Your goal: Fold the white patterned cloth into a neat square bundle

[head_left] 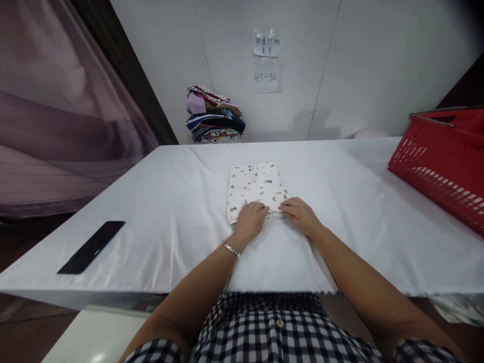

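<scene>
Both hands are down on the folded cloth [255, 187], a small white piece with a scattered print, lying at the middle of the surface [170, 201], a little nearer the near edge than the far one. The left hand [250, 220] rests palm-down on the cloth's near left corner, fingers curled over the edge and pressing flat rather than gripping anything. A silver bracelet [230, 248] sits on that wrist. The right hand [299, 212] lies just beside it on the cloth's near right corner, fingers bent onto the fabric edge; whether it pinches the fold or only presses on it cannot be told from here. The two hands are close together, knuckles nearly meeting over the near edge of the cloth.

Out toward the near left corner of the surface lies a flat black phone [91, 247], well apart from the hands. A red plastic basket [442, 161] stands at the right edge, its slotted wall facing in. Beyond the far edge, against the wall, a stack of folded clothes [215, 116] in mixed colours stands, and above it two paper notes [266, 60] are stuck to the white wall, the lower reading 45-50. The person wears a black-and-white checked shirt [280, 327].
</scene>
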A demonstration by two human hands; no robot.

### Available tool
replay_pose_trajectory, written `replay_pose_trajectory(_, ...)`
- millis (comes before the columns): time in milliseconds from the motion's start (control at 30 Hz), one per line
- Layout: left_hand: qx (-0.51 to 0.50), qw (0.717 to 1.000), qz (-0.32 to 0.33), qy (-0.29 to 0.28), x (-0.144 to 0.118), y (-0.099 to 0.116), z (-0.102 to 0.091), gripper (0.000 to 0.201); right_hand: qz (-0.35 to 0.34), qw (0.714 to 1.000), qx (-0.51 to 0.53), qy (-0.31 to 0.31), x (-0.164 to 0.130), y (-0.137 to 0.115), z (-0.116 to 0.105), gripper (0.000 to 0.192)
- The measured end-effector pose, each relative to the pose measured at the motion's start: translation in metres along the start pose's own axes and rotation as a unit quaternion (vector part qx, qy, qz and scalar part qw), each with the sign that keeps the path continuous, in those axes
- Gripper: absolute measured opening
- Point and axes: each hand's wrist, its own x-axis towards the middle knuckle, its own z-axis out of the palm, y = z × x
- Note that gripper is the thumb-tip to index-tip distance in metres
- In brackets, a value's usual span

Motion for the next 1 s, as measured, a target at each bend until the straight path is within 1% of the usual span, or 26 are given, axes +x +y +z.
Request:
replay_pose_trajectory(167,0.002,1.000,0.011,0.002,0.001,0.001,0.001,0.022,-0.004,1.000,-0.005,0.023,-0.001,0.003,0.001,0.023)
replay_pose_trajectory(333,-0.010,1.000,0.008,0.001,0.000,0.001,0.000,0.021,-0.006,1.000,0.006,0.006,-0.003,0.005,0.001,0.021)
replay_pose_trajectory(433,-0.024,1.000,0.007,0.010,-0.006,-0.004,-0.002,0.022,-0.005,1.000,0.011,0.002,-0.004,0.006,0.001,0.021)
replay_pose_trajectory(533,-0.039,0.999,0.001,0.020,-0.016,-0.015,-0.006,0.023,-0.004,1.000,0.014,0.005,-0.005,0.006,0.002,0.021)
replay_pose_trajectory(667,-0.061,0.997,-0.034,0.021,-0.029,-0.027,-0.012,0.023,-0.007,1.000,0.021,0.008,-0.005,0.008,0.003,0.022)
replay_pose_trajectory(800,-0.072,0.994,-0.075,0.023,-0.037,-0.033,-0.016,0.022,-0.003,1.000,0.024,0.002,-0.006,0.009,0.004,0.021)
replay_pose_trajectory(1000,-0.083,0.989,-0.111,0.047,-0.049,-0.041,-0.024,0.022,0.008,0.999,0.037,-0.009,-0.008,0.009,0.003,0.023)
